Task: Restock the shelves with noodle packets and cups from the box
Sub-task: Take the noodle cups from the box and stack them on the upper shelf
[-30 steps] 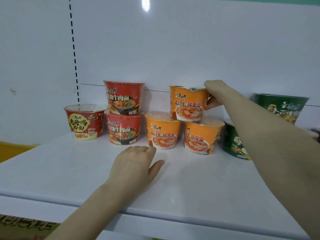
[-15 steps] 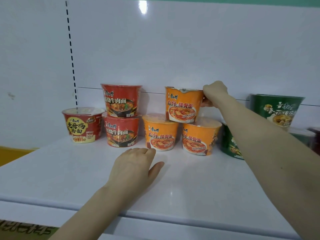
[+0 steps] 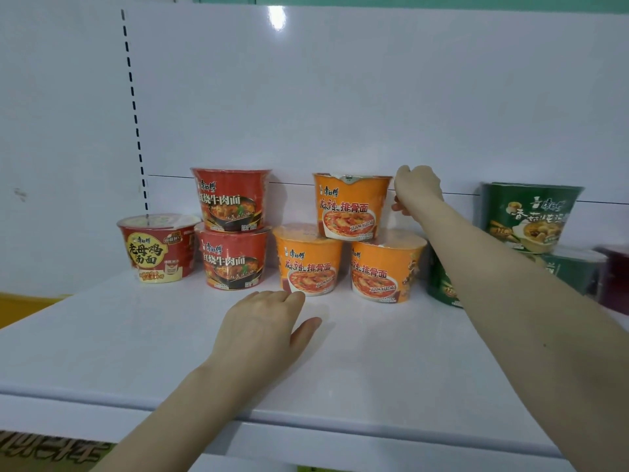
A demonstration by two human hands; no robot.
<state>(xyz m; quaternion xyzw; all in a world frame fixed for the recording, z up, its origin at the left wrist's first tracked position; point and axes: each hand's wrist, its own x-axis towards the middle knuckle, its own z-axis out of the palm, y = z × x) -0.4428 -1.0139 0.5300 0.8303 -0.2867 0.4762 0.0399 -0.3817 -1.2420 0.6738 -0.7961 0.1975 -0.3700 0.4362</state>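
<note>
A top orange noodle cup (image 3: pixel 350 206) sits stacked on two orange cups (image 3: pixel 308 264) (image 3: pixel 383 270) at the back of the white shelf (image 3: pixel 136 335). My right hand (image 3: pixel 417 189) is curled against this top cup's right side, thumb touching its wall; the fingertips are hidden behind it. My left hand (image 3: pixel 262 321) lies flat on the shelf, fingers apart, just in front of the lower left orange cup and holding nothing. The box is out of sight.
Two red cups (image 3: pixel 233 229) stand stacked left of the orange ones, with a single red-and-yellow cup (image 3: pixel 155 248) further left. Green cups (image 3: pixel 531 216) are stacked at the right behind my forearm. The white back panel (image 3: pixel 340 97) rises right behind all the cups.
My right hand has slid from the top orange cup's rim down to its right side. The view shifted slightly. My left hand stays in place on the shelf.
</note>
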